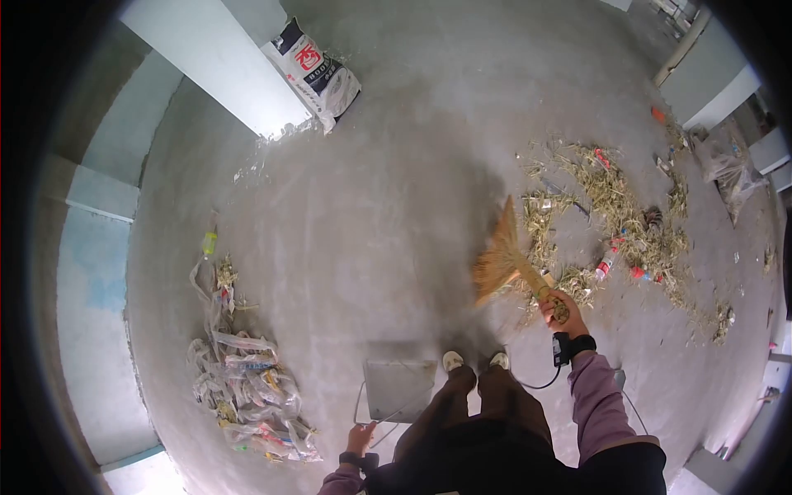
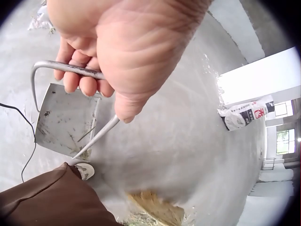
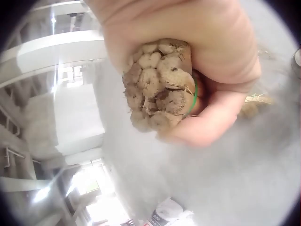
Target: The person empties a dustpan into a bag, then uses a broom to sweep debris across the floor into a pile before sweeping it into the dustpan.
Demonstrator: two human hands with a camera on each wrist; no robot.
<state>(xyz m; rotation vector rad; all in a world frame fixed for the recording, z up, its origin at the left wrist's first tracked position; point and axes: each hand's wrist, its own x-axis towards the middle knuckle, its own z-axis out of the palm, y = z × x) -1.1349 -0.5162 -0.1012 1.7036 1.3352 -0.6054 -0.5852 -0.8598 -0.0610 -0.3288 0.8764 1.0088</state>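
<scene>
In the head view my right hand (image 1: 564,312) grips the handle of a straw broom (image 1: 500,257), whose bristles fan out over the floor by the left edge of a straw and litter pile (image 1: 631,219). The right wrist view shows the handle's bundled stalk end (image 3: 160,84) inside my right hand (image 3: 221,70). My left hand (image 1: 360,437) holds the thin metal handle of a grey dustpan (image 1: 399,389) left of my feet. In the left wrist view the fingers of my left hand (image 2: 127,52) curl round that handle (image 2: 70,67); bits of debris lie in the dustpan (image 2: 66,120).
A heap of plastic bags and wrappers (image 1: 256,396) lies at the left. A printed white sack (image 1: 318,74) leans by a pillar (image 1: 219,62) at the top. Bottles, one red-labelled (image 1: 606,264), lie among the straw. A clear bag (image 1: 730,177) is at far right.
</scene>
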